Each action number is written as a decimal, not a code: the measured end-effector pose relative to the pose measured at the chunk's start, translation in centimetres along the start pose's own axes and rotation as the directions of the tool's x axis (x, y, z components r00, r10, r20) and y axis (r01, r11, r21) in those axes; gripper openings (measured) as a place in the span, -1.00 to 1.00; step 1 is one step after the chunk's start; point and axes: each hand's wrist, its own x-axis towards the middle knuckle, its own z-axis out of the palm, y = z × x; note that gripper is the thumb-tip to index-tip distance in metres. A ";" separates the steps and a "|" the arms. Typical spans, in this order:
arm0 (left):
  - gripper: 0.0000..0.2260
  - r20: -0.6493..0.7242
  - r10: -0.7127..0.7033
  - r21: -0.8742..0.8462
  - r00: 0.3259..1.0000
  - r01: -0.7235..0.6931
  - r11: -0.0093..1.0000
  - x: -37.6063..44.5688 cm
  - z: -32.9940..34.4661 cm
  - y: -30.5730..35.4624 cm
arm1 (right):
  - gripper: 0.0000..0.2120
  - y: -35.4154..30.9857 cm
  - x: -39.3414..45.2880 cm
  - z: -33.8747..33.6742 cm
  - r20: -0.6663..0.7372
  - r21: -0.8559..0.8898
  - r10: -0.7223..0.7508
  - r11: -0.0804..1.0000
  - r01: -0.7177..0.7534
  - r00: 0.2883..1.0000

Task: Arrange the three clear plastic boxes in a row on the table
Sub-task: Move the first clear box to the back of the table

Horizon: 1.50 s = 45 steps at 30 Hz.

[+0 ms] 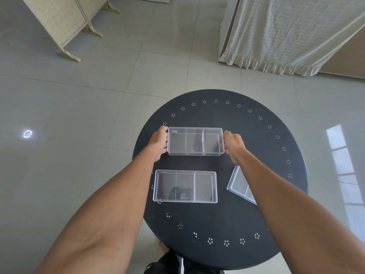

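Note:
Three clear plastic boxes with inner dividers lie on a round black table (246, 135). The far box (195, 141) sits near the table's middle, gripped at both short ends: my left hand (159, 142) holds its left end, my right hand (233, 144) its right end. A second clear box (185, 186) lies flat nearer to me, parallel to the far one. The third clear box (240, 184) rests at an angle at the right, partly hidden under my right forearm.
The table has a ring of small white dot clusters near its rim. Grey floor tiles surround it. A folding screen (65, 22) stands at the far left and a white curtain (292, 34) hangs at the far right.

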 end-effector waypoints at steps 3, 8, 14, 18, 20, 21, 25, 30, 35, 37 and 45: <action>-0.62 -0.003 -0.003 0.003 1.000 0.003 1.000 0.8 0.1 1.1 | -0.73 -1.2 0.3 0.7 -0.006 -0.017 -0.015 1.000 0.014 1.000; -0.47 -0.025 -0.008 0.025 1.000 0.009 1.000 2.9 -0.8 3.2 | -0.67 -2.8 1.9 2.1 0.025 -0.030 -0.012 0.999 0.013 1.000; -0.44 -0.051 0.025 0.044 0.998 -0.023 0.999 5.2 -1.5 6.2 | -0.48 -4.8 3.7 4.1 0.040 -0.029 -0.008 1.000 0.009 0.999; -0.53 -0.061 0.046 0.065 0.997 -0.042 0.997 6.4 -1.6 7.8 | -0.43 -6.0 4.9 4.9 0.043 -0.008 -0.007 1.000 0.007 0.999; -0.60 -0.067 0.059 0.064 0.996 -0.054 0.996 6.9 -1.5 8.4 | -0.44 -6.4 5.7 5.1 0.038 0.014 -0.010 1.000 0.010 0.999; -0.60 -0.068 0.060 0.066 0.996 -0.055 0.996 7.1 -1.6 8.7 | -0.48 -6.5 6.0 5.2 0.035 0.022 -0.014 1.000 0.013 0.999; -0.61 -0.084 0.071 0.110 0.994 -0.061 0.992 8.0 -1.8 9.1 | -0.70 -7.1 6.3 5.2 0.053 0.024 -0.022 1.000 0.021 0.998; -0.62 -0.110 0.058 0.117 0.992 -0.045 0.992 8.1 -1.5 8.7 | -0.82 -6.8 6.1 5.1 0.054 0.040 -0.031 0.999 0.028 0.998; -0.37 -0.199 0.078 0.162 0.977 -0.046 0.986 7.9 -2.6 7.8 | -0.76 -5.2 5.6 3.7 0.057 0.102 0.011 0.995 -0.017 0.998; -0.35 -0.232 0.082 0.176 0.969 -0.041 0.984 7.4 -2.9 7.5 | -0.74 -4.8 4.8 2.8 0.053 0.124 0.018 0.992 -0.024 0.998; -0.39 -0.250 0.149 0.239 0.957 -0.088 0.967 2.6 -2.3 6.1 | -0.77 -2.5 0.9 -1.2 0.040 0.166 -0.005 0.986 -0.002 0.999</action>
